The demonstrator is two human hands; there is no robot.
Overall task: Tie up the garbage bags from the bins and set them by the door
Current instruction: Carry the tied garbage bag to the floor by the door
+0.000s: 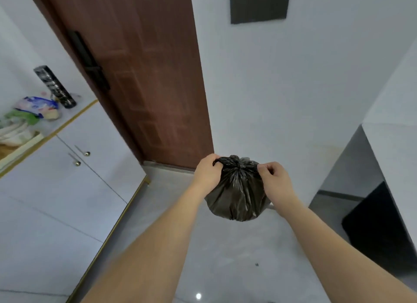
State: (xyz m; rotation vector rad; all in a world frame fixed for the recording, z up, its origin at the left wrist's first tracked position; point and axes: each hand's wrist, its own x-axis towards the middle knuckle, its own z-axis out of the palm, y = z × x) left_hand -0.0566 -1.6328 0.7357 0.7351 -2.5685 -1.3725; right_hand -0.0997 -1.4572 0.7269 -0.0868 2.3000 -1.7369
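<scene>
A small, full black garbage bag [237,194] hangs in the air in front of me, its top gathered into a bunch. My left hand [207,170] grips a loop of the bag's neck on the left side. My right hand [274,175] pinches the gathered plastic on the right side. The brown wooden door [140,77] stands shut just beyond the bag, up and to the left of it. Below the bag lies the light grey tiled floor [225,257].
A white cabinet [67,178] with gold trim runs along the left, with packets [36,106] and a dark cylinder [55,87] on top. A white wall is ahead. To the right stands a white counter with a dark object [379,223] beneath.
</scene>
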